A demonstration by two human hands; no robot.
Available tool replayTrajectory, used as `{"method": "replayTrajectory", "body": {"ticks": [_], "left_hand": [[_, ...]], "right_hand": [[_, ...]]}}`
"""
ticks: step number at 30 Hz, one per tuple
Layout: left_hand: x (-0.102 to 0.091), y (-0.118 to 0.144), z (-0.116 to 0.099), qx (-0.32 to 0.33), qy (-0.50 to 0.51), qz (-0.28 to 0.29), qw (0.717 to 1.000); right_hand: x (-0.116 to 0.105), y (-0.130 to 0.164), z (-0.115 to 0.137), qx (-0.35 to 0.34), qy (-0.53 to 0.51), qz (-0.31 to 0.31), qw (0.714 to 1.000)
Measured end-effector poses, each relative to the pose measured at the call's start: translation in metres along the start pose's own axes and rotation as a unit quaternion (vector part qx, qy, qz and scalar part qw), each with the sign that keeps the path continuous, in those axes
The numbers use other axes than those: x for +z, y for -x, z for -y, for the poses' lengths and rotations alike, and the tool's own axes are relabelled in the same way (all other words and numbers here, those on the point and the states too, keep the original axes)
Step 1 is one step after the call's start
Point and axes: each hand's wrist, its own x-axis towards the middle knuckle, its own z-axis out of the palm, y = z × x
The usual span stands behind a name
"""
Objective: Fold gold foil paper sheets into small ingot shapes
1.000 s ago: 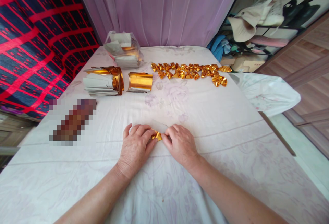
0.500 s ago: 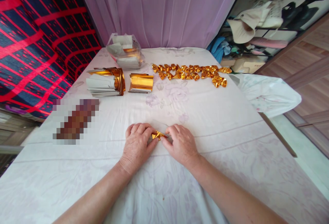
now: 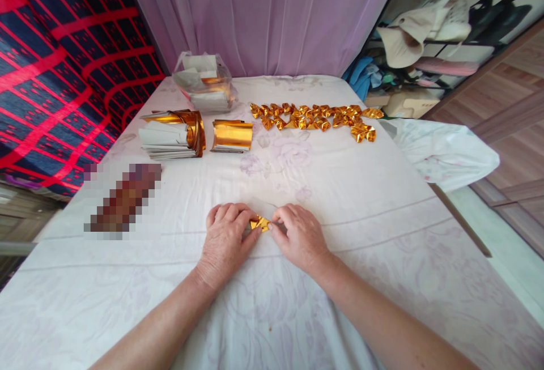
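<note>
Between my two hands, low over the cloth, is a sheet of gold foil paper [image 3: 260,224], partly folded, with its pale backing showing behind. My left hand [image 3: 227,234] has its fingers curled over the left side of the sheet, the thumb pressing near the gold fold. On the other side, my right hand [image 3: 300,234] pinches the sheet's right part between thumb and fingers. The fingers hide much of the paper. Farther off lie a curved stack of gold foil sheets [image 3: 232,135] and a thicker fanned stack of foil paper [image 3: 168,139].
Several folded gold foil pieces [image 3: 314,116] lie in rows at the back right. A clear plastic bag [image 3: 204,82] of foil paper stands at the back left. A blurred-out object [image 3: 125,200] is at the left. A white plastic bag [image 3: 446,152] hangs by the right edge.
My right thumb has shifted slightly right, away from the left thumb, and the gold fold between them looks flatter. The view has tilted slightly.
</note>
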Motion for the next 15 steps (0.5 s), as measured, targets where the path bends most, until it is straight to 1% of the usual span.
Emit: {"method": "replayTrajectory", "body": {"ticks": [8, 15], "left_hand": [[-0.0003, -0.0002, 0.0002, -0.001, 0.005, 0.004, 1.000], [0.0007, -0.0010, -0.0002, -0.011, 0.012, 0.002, 1.000]], "right_hand": [[-0.0013, -0.0001, -0.0030, -0.004, -0.044, 0.008, 0.999], [0.0035, 0.0031, -0.0072, -0.024, -0.035, -0.003, 0.999]]}}
